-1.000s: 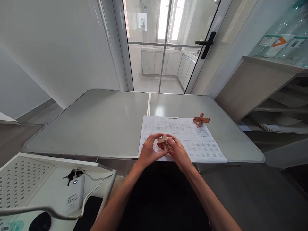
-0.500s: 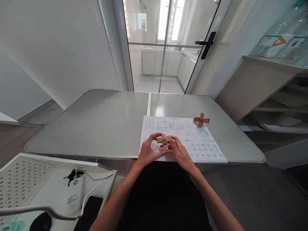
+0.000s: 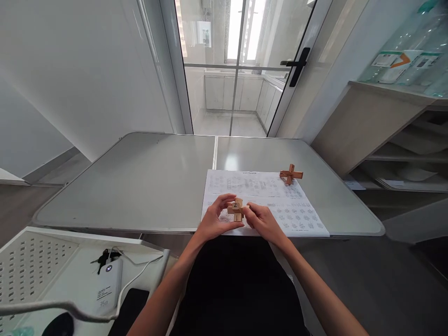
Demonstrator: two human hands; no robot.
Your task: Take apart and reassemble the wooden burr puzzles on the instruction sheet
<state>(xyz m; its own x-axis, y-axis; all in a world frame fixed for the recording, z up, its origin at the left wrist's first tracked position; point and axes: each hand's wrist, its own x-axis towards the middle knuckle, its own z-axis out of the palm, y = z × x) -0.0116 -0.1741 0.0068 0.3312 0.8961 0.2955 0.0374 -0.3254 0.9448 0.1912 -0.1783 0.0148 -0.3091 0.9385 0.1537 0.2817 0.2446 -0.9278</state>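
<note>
A light wooden block puzzle [image 3: 235,210] with a letter on its front is held above the printed sheet [image 3: 266,192]. My left hand [image 3: 216,219] grips it from the left, fingers over the top and thumb beneath. On its right side, the fingers of my right hand [image 3: 262,221] pinch one of its pieces. A darker reddish-brown wooden cross-shaped puzzle [image 3: 290,174] rests at the sheet's upper right corner.
The grey table [image 3: 147,182] spans the middle. At the lower left, a white tray [image 3: 75,280] holds a power bank [image 3: 109,285], keys, a cable and a black phone [image 3: 130,310]. Plastic bottles [image 3: 402,60] stand on a shelf at the right.
The light puzzle has turned and tilted in my hands. My right hand has moved from cupping it to pinching its right side. The view has shifted slightly.
</note>
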